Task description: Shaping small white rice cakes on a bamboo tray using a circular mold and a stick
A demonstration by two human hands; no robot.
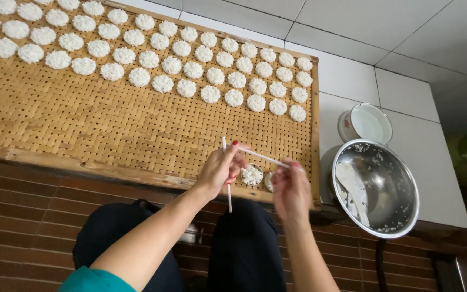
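Observation:
My left hand (220,170) grips a pair of white chopsticks (255,156), one pointing up and down, the other slanting right toward my right hand. My right hand (291,192) holds a small round ring mould (269,181) at the near edge of the woven bamboo tray (82,124). Between my hands sits a second small ring mould (252,174) filled with white rice. Several round white rice cakes (163,59) lie in rows across the far part of the tray.
A steel bowl (377,186) with rice remnants and a white rice paddle (355,189) stands right of the tray. Behind it is a white enamel bowl (366,124). White tiled floor lies beyond; brown brick tiles and my dark trousers are below.

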